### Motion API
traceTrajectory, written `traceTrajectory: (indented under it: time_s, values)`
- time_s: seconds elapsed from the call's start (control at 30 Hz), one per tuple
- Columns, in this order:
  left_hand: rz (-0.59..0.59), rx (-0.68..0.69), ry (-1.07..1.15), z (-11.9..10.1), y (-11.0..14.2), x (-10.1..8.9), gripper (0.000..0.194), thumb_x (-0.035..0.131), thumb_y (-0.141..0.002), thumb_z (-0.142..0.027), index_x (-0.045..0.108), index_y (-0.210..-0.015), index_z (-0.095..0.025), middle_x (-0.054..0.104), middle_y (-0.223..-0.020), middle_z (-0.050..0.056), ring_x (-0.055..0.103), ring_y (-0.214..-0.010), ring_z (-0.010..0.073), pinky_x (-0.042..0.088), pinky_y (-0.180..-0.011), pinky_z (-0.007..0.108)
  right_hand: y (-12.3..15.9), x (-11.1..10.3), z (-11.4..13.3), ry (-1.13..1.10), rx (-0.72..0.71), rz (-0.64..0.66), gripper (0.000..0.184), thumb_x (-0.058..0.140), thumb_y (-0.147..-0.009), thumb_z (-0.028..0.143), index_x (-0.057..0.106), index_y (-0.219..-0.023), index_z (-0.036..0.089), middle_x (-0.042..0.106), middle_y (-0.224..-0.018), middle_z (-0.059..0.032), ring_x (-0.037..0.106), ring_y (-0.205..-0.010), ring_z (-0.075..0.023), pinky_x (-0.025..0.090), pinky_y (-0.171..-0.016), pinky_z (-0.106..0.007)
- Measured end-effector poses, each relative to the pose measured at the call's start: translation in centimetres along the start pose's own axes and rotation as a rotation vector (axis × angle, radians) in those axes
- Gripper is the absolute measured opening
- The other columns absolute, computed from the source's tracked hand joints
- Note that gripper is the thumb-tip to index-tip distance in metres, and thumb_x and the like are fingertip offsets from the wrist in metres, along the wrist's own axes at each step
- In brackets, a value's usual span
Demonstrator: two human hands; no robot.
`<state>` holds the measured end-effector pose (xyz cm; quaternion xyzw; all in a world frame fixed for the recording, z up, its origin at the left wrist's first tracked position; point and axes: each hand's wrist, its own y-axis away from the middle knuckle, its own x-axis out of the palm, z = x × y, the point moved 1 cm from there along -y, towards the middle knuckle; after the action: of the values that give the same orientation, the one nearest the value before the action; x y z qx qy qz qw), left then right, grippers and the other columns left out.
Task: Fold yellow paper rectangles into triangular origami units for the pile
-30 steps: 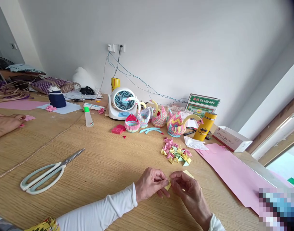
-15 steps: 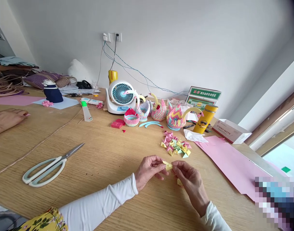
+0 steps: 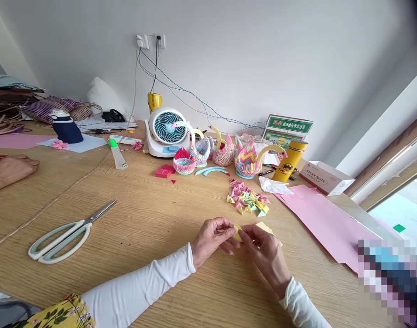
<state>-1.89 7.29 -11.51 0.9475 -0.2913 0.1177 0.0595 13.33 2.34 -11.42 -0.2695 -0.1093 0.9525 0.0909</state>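
A small folded piece of yellow paper (image 3: 237, 233) is pinched between both hands above the wooden table. My left hand (image 3: 211, 240) grips its left side between thumb and fingers. On its right side, the fingertips of my right hand (image 3: 267, 253) press it closed. Several loose yellow paper slips (image 3: 265, 227) show behind my right hand, partly hidden by it. Just beyond the hands lies a pile of folded paper triangles (image 3: 248, 199) in pink, yellow and green.
Paper swans (image 3: 247, 161) stand at the back beside a small fan (image 3: 168, 130). Scissors (image 3: 70, 234) and a glue bottle (image 3: 119, 157) are to the left. Pink sheets (image 3: 326, 223), a yellow flask (image 3: 290, 161) and a box (image 3: 326, 177) occupy the right. Another person's hand (image 3: 15, 171) rests far left.
The yellow piece has turned from a flat strip to a tilted, more folded shape. My right hand has shifted slightly, showing more yellow slips behind it. The view has shifted a little.
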Motion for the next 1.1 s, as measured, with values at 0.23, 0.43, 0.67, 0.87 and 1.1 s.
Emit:
traceTrajectory:
  time_s: [0.23,0.43,0.67,0.87,1.1]
  values:
    - [-0.016,-0.007,0.000,-0.3,0.0,0.1,0.041,0.068,-0.072,-0.046,0.057,-0.090,-0.011,0.064,-0.078,0.005,0.068,-0.069,0.0182,0.051,-0.053,0.023,-0.3,-0.1,-0.2,-0.347,0.194,0.151,0.044,0.060,-0.076,0.059,0.063,-0.073,0.015,0.059,-0.059,-0.0016,0.052,-0.050,-0.0128,0.043,-0.043,-0.022]
    - [-0.001,-0.018,-0.003,-0.6,0.1,0.2,0.039,0.069,-0.072,-0.045,0.057,-0.086,-0.011,0.062,-0.072,0.002,0.067,-0.064,0.0166,0.050,-0.052,0.022,-0.1,-0.3,0.5,-0.399,0.212,0.185,0.043,0.062,-0.075,0.057,0.064,-0.070,0.014,0.055,-0.058,0.0000,0.049,-0.050,-0.0112,0.045,-0.044,-0.022]
    - [-0.003,-0.035,-0.036,-0.6,0.0,0.1,0.039,0.070,-0.069,-0.047,0.059,-0.081,-0.011,0.059,-0.064,0.001,0.062,-0.058,0.0131,0.051,-0.051,0.022,-0.2,-0.4,0.7,-0.398,0.195,0.254,0.047,0.057,-0.077,0.060,0.064,-0.069,0.015,0.057,-0.061,-0.0013,0.049,-0.052,-0.0114,0.045,-0.046,-0.022]
    - [0.018,-0.025,-0.058,-0.4,0.1,-0.1,0.043,0.074,-0.064,-0.047,0.058,-0.081,-0.011,0.060,-0.074,0.003,0.058,-0.055,0.0102,0.051,-0.051,0.024,-0.2,-0.3,0.8,-0.398,0.193,0.281,0.045,0.060,-0.076,0.058,0.070,-0.077,0.014,0.060,-0.063,-0.0024,0.055,-0.056,-0.0133,0.046,-0.047,-0.022]
    - [0.039,-0.012,-0.068,0.4,-0.1,-0.2,0.043,0.072,-0.066,-0.046,0.056,-0.086,-0.012,0.057,-0.072,0.000,0.058,-0.054,0.0105,0.051,-0.048,0.023,0.0,0.0,0.5,-0.337,0.166,0.266,0.044,0.058,-0.078,0.057,0.069,-0.080,0.015,0.063,-0.064,-0.0037,0.059,-0.058,-0.0159,0.049,-0.047,-0.023]
